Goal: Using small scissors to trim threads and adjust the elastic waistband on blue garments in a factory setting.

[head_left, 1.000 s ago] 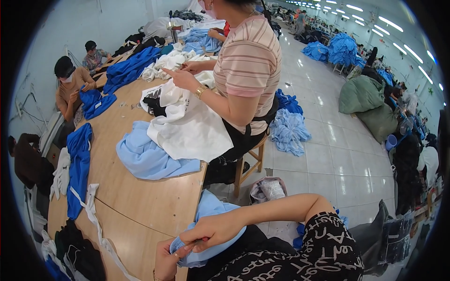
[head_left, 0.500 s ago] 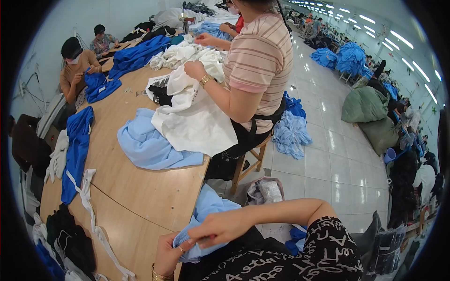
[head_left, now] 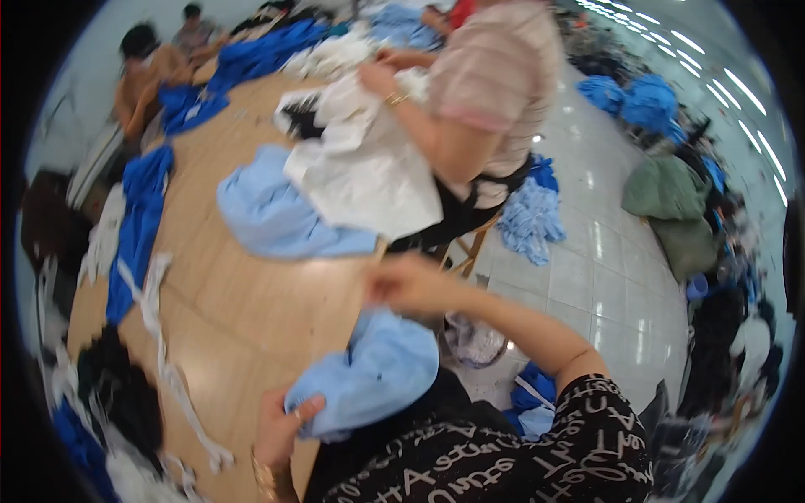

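Observation:
A light blue garment [head_left: 369, 381] lies bunched over my lap, against the near right edge of the wooden table. My left hand [head_left: 283, 427] grips its left edge, thumb on top and fingers beneath the cloth. Lifted above the garment's far end is my right hand [head_left: 411, 285], off the cloth by the table's edge. Motion smears its fingers, so whether it holds anything is unclear. A short dark mark, perhaps thread, shows on the garment near its upper edge.
On the wooden table [head_left: 251, 323] lie another light blue garment [head_left: 272, 210], a white garment [head_left: 369, 189] handled by a seated co-worker, and a white strip [head_left: 159, 335]. Dark cloth [head_left: 122, 386] is piled at the left. A bag [head_left: 474, 339] stands on the floor beyond my right arm.
My right hand has risen away from the garment and moved up toward the table edge. My left hand has shifted slightly left, and the garment is spread wider. The whole view has shifted somewhat.

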The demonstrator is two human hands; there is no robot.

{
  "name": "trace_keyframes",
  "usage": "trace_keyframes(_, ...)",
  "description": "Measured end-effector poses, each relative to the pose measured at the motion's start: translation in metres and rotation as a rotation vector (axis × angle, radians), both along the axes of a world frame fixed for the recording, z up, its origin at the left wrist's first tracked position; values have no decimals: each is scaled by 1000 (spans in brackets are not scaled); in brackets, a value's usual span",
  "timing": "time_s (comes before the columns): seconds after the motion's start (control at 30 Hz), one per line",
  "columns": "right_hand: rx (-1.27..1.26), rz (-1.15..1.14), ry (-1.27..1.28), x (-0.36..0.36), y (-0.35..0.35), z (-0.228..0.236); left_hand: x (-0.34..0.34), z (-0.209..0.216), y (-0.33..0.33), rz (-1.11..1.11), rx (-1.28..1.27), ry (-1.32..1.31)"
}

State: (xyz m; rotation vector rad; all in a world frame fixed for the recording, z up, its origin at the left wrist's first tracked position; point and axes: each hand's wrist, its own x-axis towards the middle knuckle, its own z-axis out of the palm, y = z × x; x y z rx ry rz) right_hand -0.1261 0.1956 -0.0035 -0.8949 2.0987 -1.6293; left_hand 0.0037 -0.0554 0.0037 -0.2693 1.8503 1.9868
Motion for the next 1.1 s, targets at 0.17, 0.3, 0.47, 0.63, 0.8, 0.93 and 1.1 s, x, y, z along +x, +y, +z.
trace_keyframes(0.17,-6,-16,-220,-8,-5,7,-20,6,-1,-139,-46,-55)
trace_keyframes(0.3,-26,328,-457,9,-46,-2,-22,8,-6,-171,-12,38)
trace_keyframes(0.47,254,453,-207,10,-54,0,-11,10,-16,-239,23,18)
trace_keyframes(0.63,251,523,-348,27,-54,23,-7,13,-16,-290,8,144)
trace_keyframes(0.8,346,330,-410,27,-42,49,-6,20,-26,-334,-206,99)
trace_keyframes(0.93,340,310,-468,25,-37,53,-10,18,-23,-333,-153,96)
trace_keyframes(1.1,304,262,-558,27,-34,48,-15,20,-18,-319,-64,67)
